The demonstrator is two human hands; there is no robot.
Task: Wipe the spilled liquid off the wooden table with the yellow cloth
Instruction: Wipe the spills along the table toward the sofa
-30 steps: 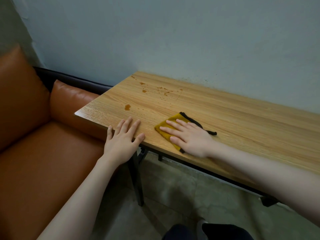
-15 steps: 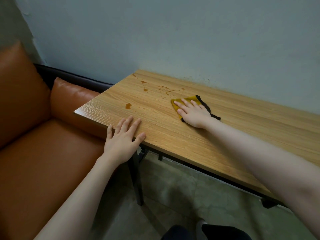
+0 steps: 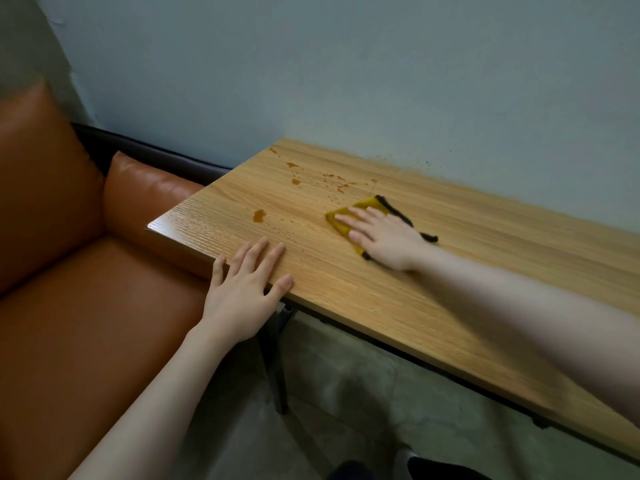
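The right hand point(image 3: 384, 237) is pressing flat-fingered on the yellow cloth point(image 3: 360, 211); the left hand point(image 3: 242, 285) is resting flat, well apart, on the wooden table point(image 3: 485, 271).

There are no words, numbers, labels or signs to read on anything here.
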